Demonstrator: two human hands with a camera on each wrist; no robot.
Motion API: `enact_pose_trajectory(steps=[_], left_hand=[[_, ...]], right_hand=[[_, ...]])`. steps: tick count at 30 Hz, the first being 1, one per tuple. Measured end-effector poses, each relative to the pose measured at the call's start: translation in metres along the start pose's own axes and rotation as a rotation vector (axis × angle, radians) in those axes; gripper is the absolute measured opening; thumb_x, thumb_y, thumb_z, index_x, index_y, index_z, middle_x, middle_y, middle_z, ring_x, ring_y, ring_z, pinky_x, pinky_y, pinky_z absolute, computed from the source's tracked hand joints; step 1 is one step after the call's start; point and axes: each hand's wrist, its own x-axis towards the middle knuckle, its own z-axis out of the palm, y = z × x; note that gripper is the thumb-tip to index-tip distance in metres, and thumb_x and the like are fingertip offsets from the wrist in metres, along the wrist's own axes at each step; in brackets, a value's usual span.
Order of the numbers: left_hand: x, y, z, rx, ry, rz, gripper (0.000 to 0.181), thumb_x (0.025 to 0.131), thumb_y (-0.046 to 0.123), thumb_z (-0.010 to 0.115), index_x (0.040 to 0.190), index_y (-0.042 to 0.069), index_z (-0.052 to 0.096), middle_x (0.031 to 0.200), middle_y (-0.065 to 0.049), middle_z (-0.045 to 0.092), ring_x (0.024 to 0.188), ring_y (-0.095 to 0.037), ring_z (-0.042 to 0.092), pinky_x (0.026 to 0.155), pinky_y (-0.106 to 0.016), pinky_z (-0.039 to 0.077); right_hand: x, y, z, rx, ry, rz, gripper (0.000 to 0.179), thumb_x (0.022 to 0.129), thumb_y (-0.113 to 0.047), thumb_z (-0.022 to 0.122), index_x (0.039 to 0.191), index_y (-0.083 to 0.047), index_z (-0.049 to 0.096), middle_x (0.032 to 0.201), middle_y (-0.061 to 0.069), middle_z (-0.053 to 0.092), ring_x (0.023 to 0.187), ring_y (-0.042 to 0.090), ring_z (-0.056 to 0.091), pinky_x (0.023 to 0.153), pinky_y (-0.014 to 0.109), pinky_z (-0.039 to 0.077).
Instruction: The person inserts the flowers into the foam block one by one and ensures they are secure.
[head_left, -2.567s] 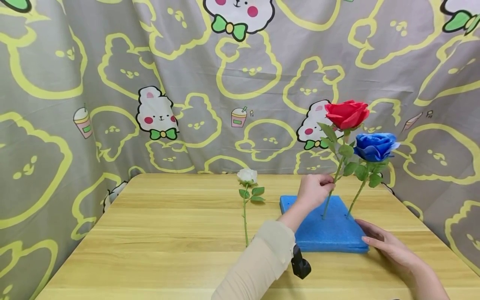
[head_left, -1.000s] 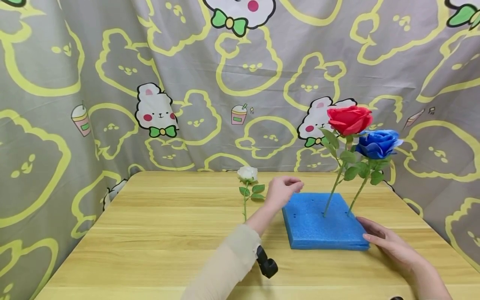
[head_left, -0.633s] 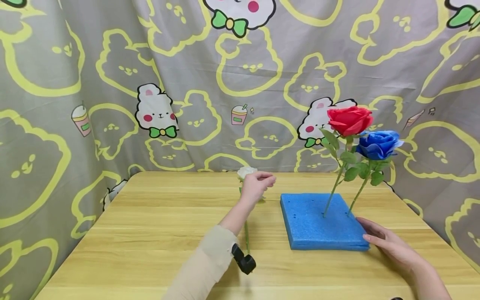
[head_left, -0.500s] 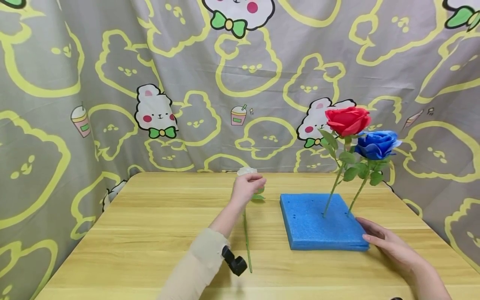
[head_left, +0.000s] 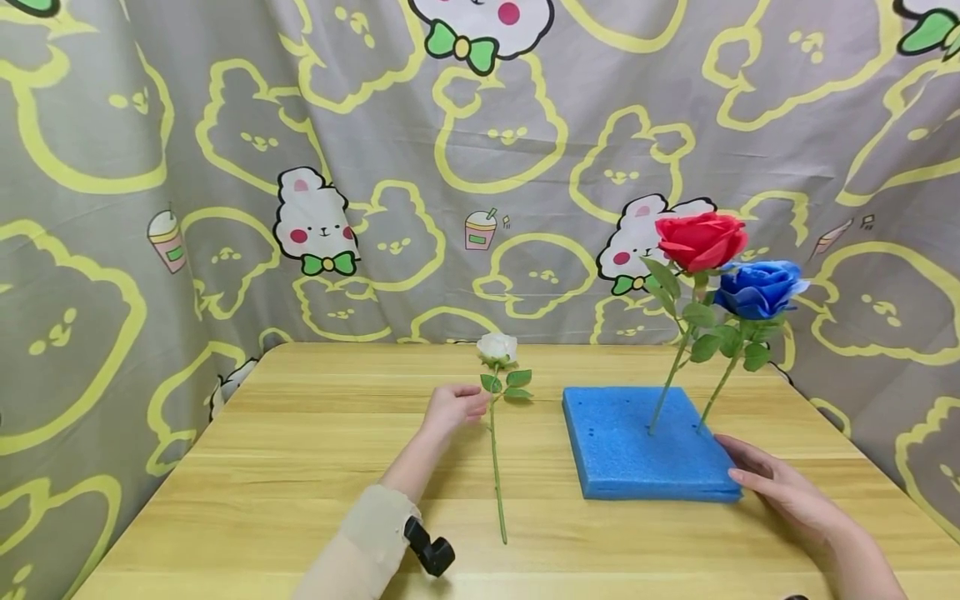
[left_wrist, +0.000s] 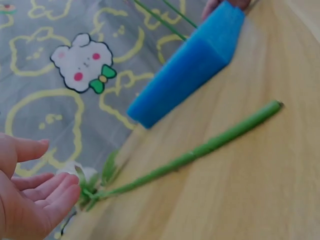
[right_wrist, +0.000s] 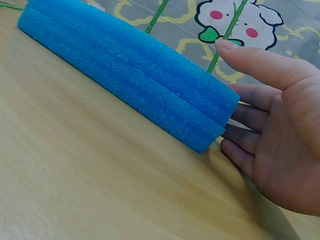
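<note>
A white rose [head_left: 497,348] with a long green stem lies on the table, its flower toward the back. Just left of its stem is my left hand [head_left: 452,408], fingers extended and holding nothing. In the left wrist view, that hand [left_wrist: 37,195] has its palm and fingers spread near the flower. My right hand [head_left: 780,483] rests its fingers against the right side of a blue foam block [head_left: 645,467]; the right wrist view shows its thumb [right_wrist: 250,57] raised above the block. A red rose [head_left: 701,242] and a blue rose [head_left: 759,289] stand upright in the foam.
The wooden table [head_left: 300,467] reaches back to a grey patterned curtain [head_left: 390,150]. Small holes show in the foam's top. A black camera mount [head_left: 429,548] sits on the left wrist. The two standing roses rise high at the right.
My left hand has let go of the red rose's stem and moved left, past the white rose to its left side. The right hand has stayed at the foam block.
</note>
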Motion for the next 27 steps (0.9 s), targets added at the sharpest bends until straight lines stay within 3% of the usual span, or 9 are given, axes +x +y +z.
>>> enact_pose_trajectory(steps=[10, 18, 27], left_hand=[[0.004, -0.018, 0.002, 0.067, -0.001, -0.087, 0.038, 0.084, 0.003, 0.065, 0.114, -0.017, 0.052, 0.1, -0.024, 0.063, 0.084, -0.032, 0.064, 0.074, -0.034, 0.055], [0.01, -0.024, 0.013, 0.161, 0.072, -0.112, 0.026, 0.079, -0.004, 0.067, 0.101, -0.014, 0.058, 0.082, -0.018, 0.063, 0.067, -0.023, 0.063, 0.063, -0.03, 0.056], [0.016, -0.024, 0.022, 0.306, 0.126, -0.115, 0.021, 0.073, -0.016, 0.062, 0.093, -0.011, 0.063, 0.08, -0.016, 0.061, 0.06, -0.021, 0.062, 0.055, -0.026, 0.055]], right_hand=[[0.0, 0.0, 0.0, 0.017, -0.008, -0.012, 0.051, 0.098, -0.003, 0.039, 0.138, 0.017, 0.015, 0.126, -0.029, 0.042, 0.113, -0.019, 0.034, 0.086, 0.005, 0.033], [0.0, 0.0, 0.0, 0.038, -0.01, -0.002, 0.051, 0.098, -0.004, 0.039, 0.138, 0.018, 0.015, 0.126, -0.029, 0.043, 0.113, -0.019, 0.034, 0.086, 0.005, 0.033], [0.0, 0.0, -0.001, 0.044, -0.009, 0.007, 0.052, 0.099, -0.004, 0.039, 0.138, 0.018, 0.014, 0.126, -0.029, 0.043, 0.112, -0.019, 0.034, 0.086, 0.005, 0.033]])
